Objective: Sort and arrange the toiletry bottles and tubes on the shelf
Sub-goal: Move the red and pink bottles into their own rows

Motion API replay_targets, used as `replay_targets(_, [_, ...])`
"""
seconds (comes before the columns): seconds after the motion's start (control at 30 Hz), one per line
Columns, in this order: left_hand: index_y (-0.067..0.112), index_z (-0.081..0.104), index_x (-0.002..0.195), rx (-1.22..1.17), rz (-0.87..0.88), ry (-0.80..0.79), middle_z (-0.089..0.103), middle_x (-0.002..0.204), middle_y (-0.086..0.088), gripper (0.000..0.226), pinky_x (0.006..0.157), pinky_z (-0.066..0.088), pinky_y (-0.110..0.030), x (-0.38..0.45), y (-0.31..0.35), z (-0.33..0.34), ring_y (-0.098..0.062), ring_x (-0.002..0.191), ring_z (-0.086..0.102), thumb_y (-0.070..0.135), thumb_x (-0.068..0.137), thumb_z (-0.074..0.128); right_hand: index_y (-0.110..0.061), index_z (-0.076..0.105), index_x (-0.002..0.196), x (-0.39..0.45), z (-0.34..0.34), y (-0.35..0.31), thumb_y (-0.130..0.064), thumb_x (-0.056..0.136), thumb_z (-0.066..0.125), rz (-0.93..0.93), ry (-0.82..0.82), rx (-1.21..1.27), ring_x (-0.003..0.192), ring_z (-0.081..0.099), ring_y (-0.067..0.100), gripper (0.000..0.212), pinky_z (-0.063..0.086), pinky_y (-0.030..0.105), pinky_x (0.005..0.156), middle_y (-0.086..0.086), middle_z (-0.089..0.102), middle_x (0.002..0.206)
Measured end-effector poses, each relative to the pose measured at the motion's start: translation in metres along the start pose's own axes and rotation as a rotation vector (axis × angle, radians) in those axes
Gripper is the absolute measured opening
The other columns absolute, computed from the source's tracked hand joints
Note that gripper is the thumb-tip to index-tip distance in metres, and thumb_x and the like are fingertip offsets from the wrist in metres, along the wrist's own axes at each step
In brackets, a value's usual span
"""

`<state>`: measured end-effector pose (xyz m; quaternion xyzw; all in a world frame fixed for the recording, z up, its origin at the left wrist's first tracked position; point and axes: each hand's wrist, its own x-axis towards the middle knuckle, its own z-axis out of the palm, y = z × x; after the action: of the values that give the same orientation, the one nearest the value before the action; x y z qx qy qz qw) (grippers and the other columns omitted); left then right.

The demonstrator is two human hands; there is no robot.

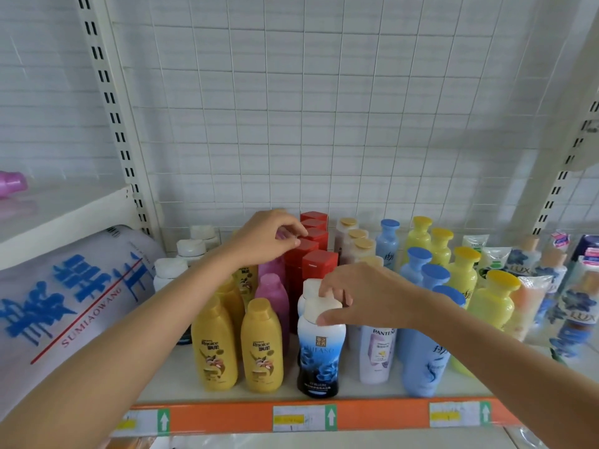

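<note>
Toiletry bottles stand in rows on the white shelf (176, 374). My right hand (359, 291) pinches the white cap of a blue, white and black bottle (320, 351) at the front; a second like it stands right behind. My left hand (264, 238) reaches further back, its fingertips pinching the top of a pink bottle (282, 235) beside the row of red bottles (319, 262). Another pink bottle (273, 298) stands in front of it. Two yellow Rejoice bottles (214, 348) are at the front left, with more behind them.
To the right stand a Pantene bottle (377, 354), blue bottles (421, 361), yellow-green bottles (492, 303), tubes and Lux bottles (580, 309). White-capped bottles (191, 247) stand back left. A large white bag (64, 296) with blue characters lies at the left. An orange price strip (243, 416) runs along the shelf front.
</note>
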<state>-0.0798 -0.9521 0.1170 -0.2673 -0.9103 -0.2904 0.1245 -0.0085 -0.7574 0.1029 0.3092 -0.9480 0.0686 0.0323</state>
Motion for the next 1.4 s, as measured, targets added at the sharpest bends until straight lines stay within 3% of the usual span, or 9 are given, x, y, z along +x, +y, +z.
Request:
replay_targets(0.13, [0.020,0.068,0.101,-0.002,0.073,-0.083,0.062,0.095,0.014,0.016,0.074,0.048,-0.008,-0.027,0.023,0.004,0.003,0.085,0.059,0.020,0.085,0.064,-0.024,0.052,0.110,0.000,0.014,-0.008,-0.061,0.083,0.051,-0.006,0.006,-0.135,0.092,0.056,0.017,0.046,0.026,0.022,0.052,-0.005,0.058,0.099])
replay_targets(0.3, [0.022,0.064,0.114,0.182,0.083,-0.185,0.063,0.102,0.010,0.031,0.069,0.043,-0.008,-0.040,0.031,0.019,0.004,0.079,0.054,0.030,0.084,0.064,-0.024,0.050,0.118,-0.010,0.016,-0.010,-0.054,0.086,0.050,-0.016,0.002,-0.133,0.081,0.054,0.020,0.044,0.024,0.022,0.049,-0.001,0.054,0.085])
replay_targets(0.53, [0.023,0.063,0.111,0.287,0.035,-0.246,0.043,0.097,0.005,0.029,0.070,0.043,-0.024,-0.046,0.037,0.041,-0.011,0.084,0.050,0.027,0.082,0.065,-0.026,0.039,0.126,-0.026,0.015,-0.012,-0.050,0.089,0.049,-0.067,0.024,-0.118,0.094,0.057,0.024,0.045,0.043,0.034,0.074,0.005,0.059,0.094])
replay_targets(0.67, [0.020,0.067,0.104,0.250,0.019,-0.155,0.060,0.097,0.007,0.023,0.073,0.042,-0.019,-0.051,0.037,0.047,-0.008,0.089,0.056,0.017,0.081,0.064,-0.019,0.046,0.121,-0.032,0.020,-0.005,-0.052,0.087,0.049,-0.049,0.039,-0.108,0.095,0.055,0.024,0.048,0.035,0.030,0.071,0.006,0.059,0.097])
replay_targets(0.87, [0.016,0.061,0.104,0.108,-0.127,0.155,0.058,0.096,0.004,0.033,0.069,0.039,-0.015,-0.051,0.053,0.007,-0.009,0.084,0.053,0.036,0.079,0.067,-0.018,0.047,0.117,-0.036,0.018,-0.001,-0.051,0.088,0.049,-0.070,0.047,-0.025,0.088,0.051,0.020,0.044,0.035,0.030,0.075,0.000,0.049,0.089])
replay_targets(1.0, [0.017,0.063,0.098,-0.066,-0.162,0.386,0.061,0.094,0.000,0.028,0.076,0.048,-0.028,-0.065,0.069,-0.051,-0.014,0.089,0.057,0.034,0.077,0.071,-0.021,0.052,0.107,-0.031,0.002,0.000,-0.049,0.085,0.055,-0.111,0.163,0.173,0.079,0.052,0.015,0.036,0.047,0.038,0.077,-0.004,0.058,0.090])
replay_targets(1.13, [0.020,0.065,0.087,-0.137,-0.230,0.394,0.064,0.079,0.001,0.033,0.055,0.049,-0.023,-0.095,0.074,-0.097,-0.013,0.071,0.059,0.041,0.063,0.076,-0.018,0.057,0.094,-0.014,-0.011,-0.012,-0.044,0.081,0.061,-0.214,0.223,0.348,0.069,0.055,0.014,0.030,0.046,0.034,0.068,-0.004,0.060,0.078])
replay_targets(1.27, [0.023,0.068,0.084,0.062,-0.338,0.381,0.067,0.088,0.001,0.046,0.079,0.046,-0.038,-0.125,0.060,-0.118,-0.020,0.088,0.062,0.057,0.052,0.068,-0.017,0.058,0.090,0.009,-0.006,-0.033,-0.043,0.081,0.064,-0.317,0.226,0.376,0.065,0.053,0.013,0.029,0.041,0.027,0.062,0.002,0.063,0.076])
replay_targets(1.4, [0.019,0.067,0.090,0.217,-0.447,0.344,0.064,0.092,0.002,0.033,0.079,0.044,-0.032,-0.149,0.025,-0.125,-0.019,0.090,0.059,0.042,0.067,0.076,-0.012,0.059,0.087,0.038,0.000,-0.060,-0.043,0.081,0.064,-0.361,0.197,0.431,0.060,0.049,0.013,0.032,0.040,0.031,0.061,0.004,0.059,0.072])
